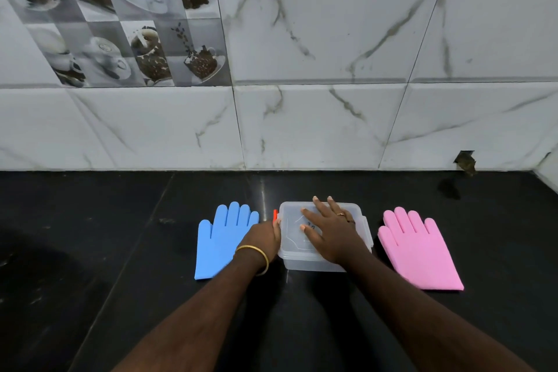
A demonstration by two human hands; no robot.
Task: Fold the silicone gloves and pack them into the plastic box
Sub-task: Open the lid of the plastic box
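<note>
The fingers (321, 209) of the right hand (330, 231) were straight and spread, lying flat on the lid (294, 222) of the plastic box (302, 263); they pressed on it and gripped nothing. The left hand (262, 238) was at the left side of the box, its fingers bent toward the orange clip (275, 215) there, but they were mostly hidden behind the hand, so I cannot tell if they held the clip or only touched it. A gold bangle (256, 257) sat on the left wrist.

The box was clear, with its lid on, and stood in the lower middle of the frame on the black counter (90, 235). The blue glove (220, 235) lay flat and unfolded just left of the box, partly under the left wrist. The pink glove (418, 248) lay flat and unfolded to the right, a little apart from the box. Both gloves pointed their finger ends toward the marble wall (332, 118).
</note>
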